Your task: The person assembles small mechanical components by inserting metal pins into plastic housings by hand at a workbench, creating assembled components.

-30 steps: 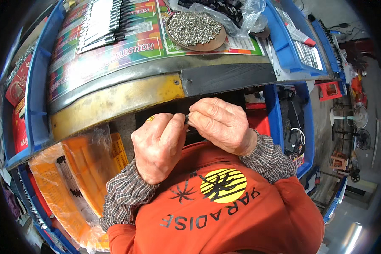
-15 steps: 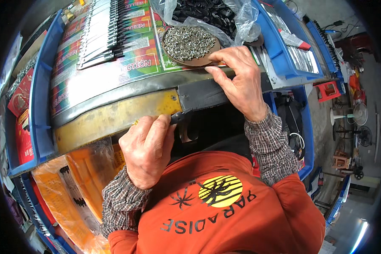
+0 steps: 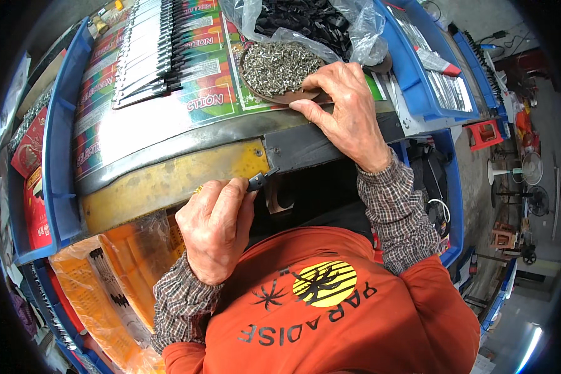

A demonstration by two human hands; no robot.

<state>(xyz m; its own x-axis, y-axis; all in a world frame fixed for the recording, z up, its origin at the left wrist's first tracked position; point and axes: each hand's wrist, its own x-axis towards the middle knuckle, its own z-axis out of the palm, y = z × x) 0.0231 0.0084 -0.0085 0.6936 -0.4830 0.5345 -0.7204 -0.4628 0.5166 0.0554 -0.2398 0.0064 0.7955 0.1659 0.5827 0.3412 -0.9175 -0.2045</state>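
Note:
My left hand is closed, pinching a small black plastic piece with thumb and fingers just in front of the bench edge. A thin dark tip of the piece points right, away from the fingers. My right hand reaches over the bench edge to a round brown dish heaped with small silvery rivets. Its index finger is at the rivets and the thumb is apart from it, near the dish's front rim. I make out nothing between them.
Behind the dish lies a clear plastic bag of black parts. A row of flat silvery pieces with black ends lies left of it. Blue bins flank the bench; orange plastic-wrapped packs sit below at left.
My right hand has moved slightly left, its index finger now at the rivets. The black piece in my left hand has tilted and shifted slightly down.

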